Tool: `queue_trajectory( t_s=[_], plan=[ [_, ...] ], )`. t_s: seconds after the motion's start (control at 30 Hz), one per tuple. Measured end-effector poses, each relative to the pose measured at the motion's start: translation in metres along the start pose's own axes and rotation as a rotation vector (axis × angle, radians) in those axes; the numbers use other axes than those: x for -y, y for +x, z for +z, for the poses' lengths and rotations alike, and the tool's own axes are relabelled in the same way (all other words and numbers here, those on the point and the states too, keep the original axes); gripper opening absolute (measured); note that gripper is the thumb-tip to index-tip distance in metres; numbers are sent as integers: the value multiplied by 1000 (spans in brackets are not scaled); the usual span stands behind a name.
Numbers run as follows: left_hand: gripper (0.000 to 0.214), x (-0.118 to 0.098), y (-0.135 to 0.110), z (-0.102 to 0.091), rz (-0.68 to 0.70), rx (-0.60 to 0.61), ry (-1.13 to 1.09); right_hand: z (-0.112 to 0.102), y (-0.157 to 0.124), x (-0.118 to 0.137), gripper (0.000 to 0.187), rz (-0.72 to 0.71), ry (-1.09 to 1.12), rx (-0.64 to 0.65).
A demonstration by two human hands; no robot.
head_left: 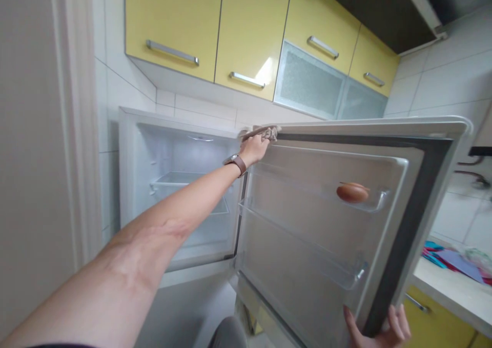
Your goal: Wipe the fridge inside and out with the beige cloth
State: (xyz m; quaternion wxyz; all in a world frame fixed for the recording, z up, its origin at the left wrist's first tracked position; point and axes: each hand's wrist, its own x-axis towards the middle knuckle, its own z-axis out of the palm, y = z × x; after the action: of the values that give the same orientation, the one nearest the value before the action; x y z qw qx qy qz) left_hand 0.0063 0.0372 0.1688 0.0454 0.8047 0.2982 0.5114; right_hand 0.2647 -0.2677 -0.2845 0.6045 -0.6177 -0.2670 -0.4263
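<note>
My left hand [253,149], with a watch on its wrist, presses a crumpled greyish cloth [270,132] against the top of the open refrigerator door [307,266], close to the hinge side. Low on the door's free edge, my right hand [378,330] grips it, thumb on the inner face and fingers round the outer side. A dark grey gasket [413,204] runs along the door's border. Clear shelves [295,235] are fitted inside the door, and a brown rounded thing [352,192] rests on the upper one.
Behind my left arm stands the refrigerator compartment [179,156] with a glass shelf [180,179]. Yellow wall cabinets [253,30] hang above. At right, colourful cloths or bags [453,261] lie on a counter [449,286]. A wall edge [73,132] borders the left.
</note>
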Motion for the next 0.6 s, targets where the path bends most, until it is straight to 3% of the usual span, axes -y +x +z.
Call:
queue_trajectory(
  t_s=[0.17,0.43,0.5,0.6],
  plan=[
    [36,-35,-15,4,224,18,-17,0,0,15,116,6,3,-31],
    [34,-139,-37,18,583,110,-137,-4,2,-11,116,-45,13,32],
    [32,-151,-39,22,636,129,-155,-4,3,-16,116,-53,27,43],
    [35,-150,-36,28,657,148,-189,-2,4,-24,116,-92,48,42]
  ],
)
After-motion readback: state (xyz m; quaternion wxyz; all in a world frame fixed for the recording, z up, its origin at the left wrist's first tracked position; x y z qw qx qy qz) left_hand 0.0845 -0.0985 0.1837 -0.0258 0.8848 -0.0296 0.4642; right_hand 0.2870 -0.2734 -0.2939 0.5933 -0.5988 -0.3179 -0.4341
